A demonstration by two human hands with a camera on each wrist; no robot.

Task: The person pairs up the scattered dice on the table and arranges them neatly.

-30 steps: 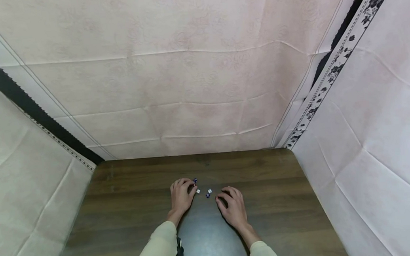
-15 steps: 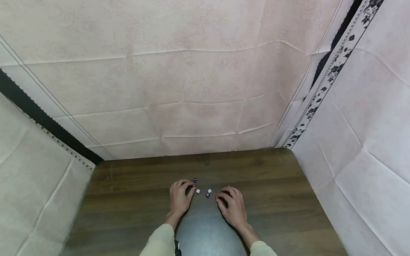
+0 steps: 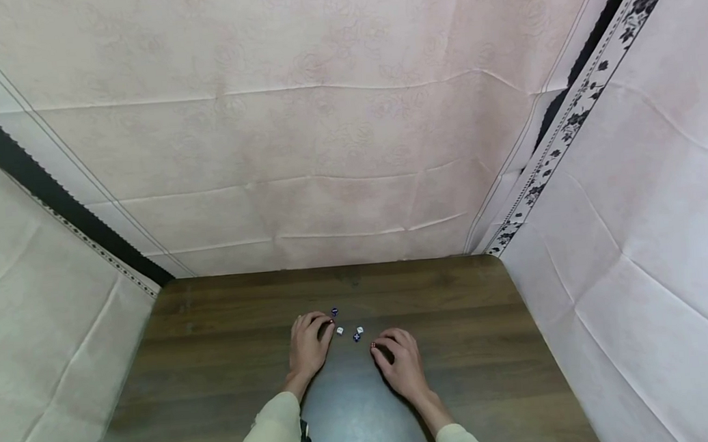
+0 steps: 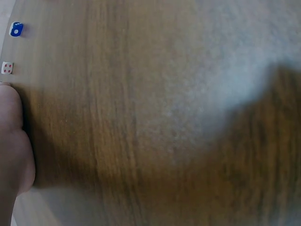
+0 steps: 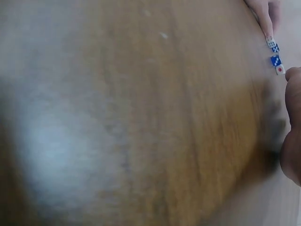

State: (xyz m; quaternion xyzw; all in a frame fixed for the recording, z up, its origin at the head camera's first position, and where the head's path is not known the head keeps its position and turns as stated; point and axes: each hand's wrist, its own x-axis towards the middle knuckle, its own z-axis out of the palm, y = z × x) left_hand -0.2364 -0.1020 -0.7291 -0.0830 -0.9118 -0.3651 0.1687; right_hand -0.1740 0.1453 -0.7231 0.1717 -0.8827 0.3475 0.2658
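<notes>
In the head view, my left hand [image 3: 309,347] pinches a red die [image 3: 331,321] between thumb and index finger, just above the table. Close by its fingertips are a blue die [image 3: 334,311] and a white die [image 3: 340,331]. My right hand [image 3: 399,365] pinches another red die [image 3: 373,345] at its fingertips. Between the hands lie a second white die [image 3: 359,329] and a second blue die [image 3: 357,337], side by side. The right wrist view shows a blue die [image 5: 275,60] next to a white die [image 5: 280,69] with one red pip. Both wrist views cut off the hands.
A brown wood-grain table [image 3: 214,340] carries the dice. Pale cloth hangs behind it [image 3: 324,148] and along both sides. A dark band shows on the wrist below the left sleeve [image 3: 273,432].
My left hand has shifted slightly left with its red die. The right hand and its red die have come a little nearer to me. The view has shifted slightly.
</notes>
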